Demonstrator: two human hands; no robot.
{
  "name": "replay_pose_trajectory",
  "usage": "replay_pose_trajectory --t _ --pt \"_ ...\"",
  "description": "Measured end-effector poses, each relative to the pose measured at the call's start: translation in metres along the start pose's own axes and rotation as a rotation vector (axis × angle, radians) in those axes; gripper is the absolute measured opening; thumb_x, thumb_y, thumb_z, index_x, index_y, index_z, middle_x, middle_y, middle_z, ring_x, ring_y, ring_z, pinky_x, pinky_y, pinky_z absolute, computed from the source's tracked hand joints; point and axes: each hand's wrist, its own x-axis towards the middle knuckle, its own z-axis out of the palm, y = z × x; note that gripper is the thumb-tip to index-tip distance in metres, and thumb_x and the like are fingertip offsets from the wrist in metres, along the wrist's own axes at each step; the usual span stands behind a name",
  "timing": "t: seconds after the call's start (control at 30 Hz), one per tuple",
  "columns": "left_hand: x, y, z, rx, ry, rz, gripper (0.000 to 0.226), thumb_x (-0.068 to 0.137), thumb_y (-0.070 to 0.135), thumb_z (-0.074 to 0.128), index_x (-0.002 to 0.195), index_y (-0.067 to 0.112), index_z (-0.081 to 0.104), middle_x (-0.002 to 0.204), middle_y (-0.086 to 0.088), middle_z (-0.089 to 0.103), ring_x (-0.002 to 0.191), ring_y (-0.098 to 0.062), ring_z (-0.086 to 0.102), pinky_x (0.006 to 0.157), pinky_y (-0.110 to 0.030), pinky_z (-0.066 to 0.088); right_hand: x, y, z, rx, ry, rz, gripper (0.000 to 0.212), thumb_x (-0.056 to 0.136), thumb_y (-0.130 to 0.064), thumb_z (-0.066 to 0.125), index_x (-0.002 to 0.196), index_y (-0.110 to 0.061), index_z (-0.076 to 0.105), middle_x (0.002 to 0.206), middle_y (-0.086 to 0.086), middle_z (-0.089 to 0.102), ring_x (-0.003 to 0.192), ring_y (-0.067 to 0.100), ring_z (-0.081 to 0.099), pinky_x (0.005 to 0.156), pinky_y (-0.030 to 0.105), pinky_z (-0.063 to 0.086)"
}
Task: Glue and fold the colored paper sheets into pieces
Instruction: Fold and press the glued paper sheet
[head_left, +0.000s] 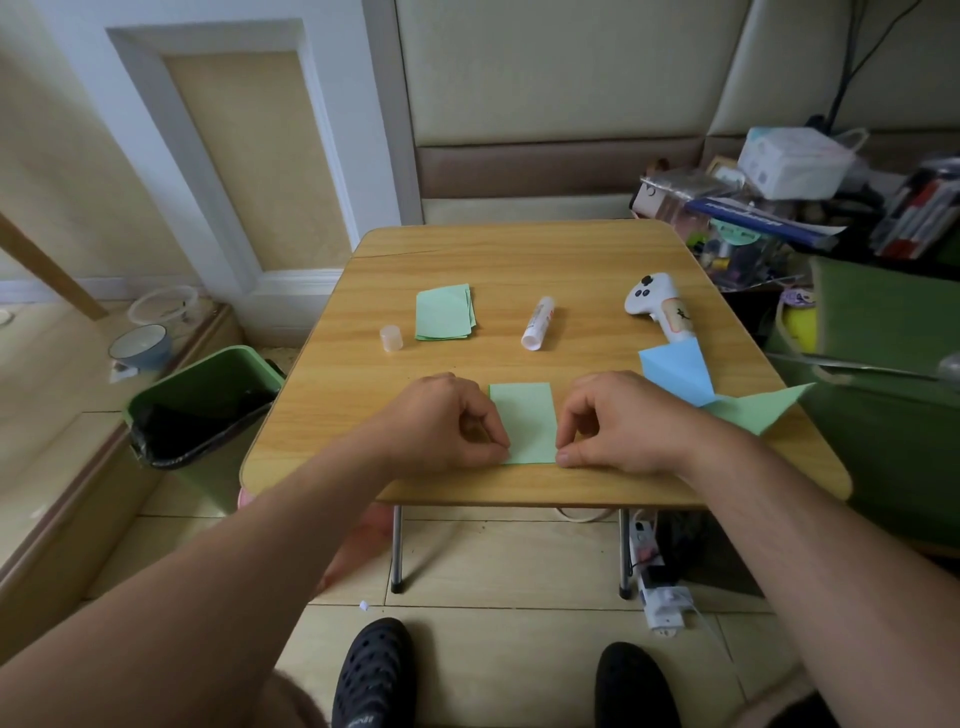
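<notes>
Green sheet: a light green paper rectangle (524, 421) lies flat near the front edge of the table, its long sides running away from the person, between the two hands.
Left hand: the left hand (447, 421) rests on the table at the sheet's left side, fingers curled, thumb and forefinger pinching the near left corner.
Right hand: the right hand (618, 421) mirrors it on the right side, fingers curled, thumb and forefinger pinching the near right corner.
Paper stack: a small stack of light green sheets (444, 312), slightly fanned, lies farther back and to the left, well apart from the hands.
Glue: an uncapped white glue stick (538, 323) lies on its side behind the sheet, right of the stack; its clear cap (390, 338) stands just left of the stack.
Folded pieces: a blue folded piece (675, 375) and a green folded piece (756, 408) lie at the table's right edge, touching each other.
Controller: a white handheld controller (655, 304) lies behind the blue piece.
Table: a small wooden folding table (498, 254) stands on a tiled floor.
Surroundings: a green waste bin (208, 405) with a black liner stands to the left; a cluttered shelf sits to the right.
</notes>
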Motion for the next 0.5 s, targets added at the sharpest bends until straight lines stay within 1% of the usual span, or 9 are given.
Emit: replay_pose_trajectory --t 0.07,0.13,0.2,0.27,0.33,0.4,0.43,0.5 --pt "-0.001 0.000 0.000 -0.024 -0.006 -0.016 0.012 0.074 0.027 0.088 0.079 0.036 0.080 0.077 0.023 0.066 0.080 -0.007 0.060 0.069 -0.016 0.046 0.000 -0.001 0.000 -0.007 -0.016 0.018 0.013 0.077 -0.034 0.090 0.078 -0.035 0.078 0.092 -0.013 0.069 0.087 0.005 0.062 0.081 0.032 0.058" --pt "-0.001 0.002 0.001 -0.034 0.004 -0.039 0.010 0.076 0.029 0.086 0.080 0.036 0.080 0.076 0.026 0.064 0.079 -0.005 0.060 0.068 -0.016 0.047 -0.001 -0.002 0.000 -0.002 -0.020 0.029 0.012 0.079 -0.034 0.089 0.078 -0.034 0.078 0.090 -0.012 0.070 0.086 0.006 0.063 0.079 0.032 0.058" --pt "0.001 0.005 0.004 -0.048 0.041 -0.066 0.007 0.077 0.031 0.085 0.079 0.035 0.079 0.069 0.024 0.060 0.072 -0.005 0.058 0.065 -0.018 0.045 0.001 -0.005 0.001 0.033 0.016 0.039 0.010 0.081 -0.033 0.087 0.077 -0.032 0.077 0.083 -0.011 0.069 0.078 0.005 0.061 0.072 0.028 0.056" --pt "0.004 0.008 0.009 -0.046 0.093 -0.079 0.007 0.077 0.033 0.083 0.077 0.036 0.077 0.062 0.018 0.057 0.066 -0.004 0.056 0.063 -0.019 0.041 0.003 -0.011 0.005 0.068 0.079 0.053 0.010 0.081 -0.033 0.083 0.075 -0.031 0.075 0.075 -0.011 0.065 0.069 0.004 0.057 0.064 0.025 0.049" --pt "0.006 0.009 0.015 0.004 0.107 -0.064 0.009 0.077 0.040 0.082 0.075 0.039 0.073 0.062 0.012 0.057 0.068 -0.004 0.055 0.067 -0.024 0.043 0.005 -0.018 0.009 0.055 0.108 0.062 0.010 0.081 -0.034 0.080 0.074 -0.031 0.073 0.074 -0.011 0.063 0.068 0.004 0.056 0.062 0.024 0.046" --pt "0.008 0.010 0.019 0.052 0.105 -0.043 0.009 0.075 0.048 0.079 0.074 0.043 0.070 0.063 0.011 0.056 0.073 -0.003 0.053 0.075 -0.030 0.048 0.005 -0.024 0.013 -0.008 0.101 0.068 0.010 0.082 -0.035 0.078 0.076 -0.031 0.072 0.080 -0.011 0.064 0.073 0.005 0.057 0.059 0.024 0.042" --pt "0.007 0.010 0.019 0.060 0.105 -0.042 0.009 0.074 0.052 0.076 0.075 0.044 0.070 0.063 0.011 0.056 0.075 -0.003 0.053 0.079 -0.033 0.050 0.005 -0.025 0.014 -0.037 0.099 0.072 0.010 0.083 -0.035 0.077 0.076 -0.031 0.071 0.082 -0.011 0.065 0.076 0.005 0.058 0.058 0.023 0.040" --pt "0.007 0.008 0.017 0.071 0.094 -0.053 0.016 0.069 0.061 0.067 0.074 0.047 0.069 0.065 0.012 0.057 0.078 -0.002 0.053 0.082 -0.037 0.051 0.003 -0.025 0.016 -0.055 0.098 0.066 0.012 0.083 -0.036 0.078 0.075 -0.031 0.070 0.085 -0.010 0.066 0.079 0.005 0.058 0.058 0.024 0.039"
